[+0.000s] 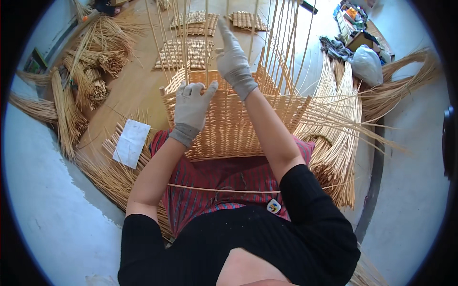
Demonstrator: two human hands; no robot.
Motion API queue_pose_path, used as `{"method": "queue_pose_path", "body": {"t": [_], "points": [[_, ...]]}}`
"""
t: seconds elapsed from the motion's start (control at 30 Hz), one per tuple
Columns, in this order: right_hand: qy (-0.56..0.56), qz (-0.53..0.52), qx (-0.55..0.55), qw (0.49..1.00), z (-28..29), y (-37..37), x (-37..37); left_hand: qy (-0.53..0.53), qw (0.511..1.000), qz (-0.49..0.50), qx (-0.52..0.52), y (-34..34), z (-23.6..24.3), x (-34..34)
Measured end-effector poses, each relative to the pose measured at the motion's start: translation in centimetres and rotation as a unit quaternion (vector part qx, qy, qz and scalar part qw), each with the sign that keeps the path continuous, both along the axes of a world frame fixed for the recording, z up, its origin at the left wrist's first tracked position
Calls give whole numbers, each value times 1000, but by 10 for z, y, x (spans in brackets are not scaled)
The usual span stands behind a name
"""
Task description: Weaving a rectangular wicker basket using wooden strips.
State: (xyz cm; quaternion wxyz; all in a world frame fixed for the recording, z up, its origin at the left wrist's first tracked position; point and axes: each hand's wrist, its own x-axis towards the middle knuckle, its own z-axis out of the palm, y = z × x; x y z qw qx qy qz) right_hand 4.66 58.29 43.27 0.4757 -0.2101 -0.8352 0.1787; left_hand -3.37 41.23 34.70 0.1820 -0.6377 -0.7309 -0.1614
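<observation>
black short-sleeved top (205,248), off-white gloves (190,107), grey cuffs (184,135)

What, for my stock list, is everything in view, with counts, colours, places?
Basket: one, tan, against lap.
Stakes: many, tan, upright from basket.
Bundles: several, tan, left and right.
Panels: about four, tan, beyond basket.
Paper: one, white, left.
Striped cloth: one, mainly red, lap.
Stick: one, tan, across lap.
Small item: one, white, lap's right.
Bag: one, white, upper right.
Clutter: uncountable, mixed, far right.
Walls: two, pale, sides.
Top: one, black, torso.
Left hand: one, pale glove, basket's near rim.
Right hand: one, pale glove, over basket.
</observation>
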Motion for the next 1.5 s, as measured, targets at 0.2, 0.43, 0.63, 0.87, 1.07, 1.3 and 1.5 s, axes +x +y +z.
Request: {"method": "queue_pose_path", "body": {"t": [0.2,0.43,0.63,0.87,1.07,1.3,1.5], "points": [[282,77,-327,899,-55,-23,90,39,996,-17,75,-1,13,4],[238,34,-363,900,-61,-36,130,-123,990,-33,63,34,11,38],[-67,183,-111,975,15,-61,77,-146,980,-10,133,40,12,40],[-132,45,-217,966,0,-43,87,-744,627,-2,230,-15,28,-19],[-155,-4,-145,977,-65,-67,65,-736,620,-15,272,-10,-23,-33],[-159,-89,-175,968,-58,-66,43,-689,658,7,304,-15,-3,-18],[-140,-47,-166,975,-64,-57,51,-279,921,31,271,-47,13,38]]}}
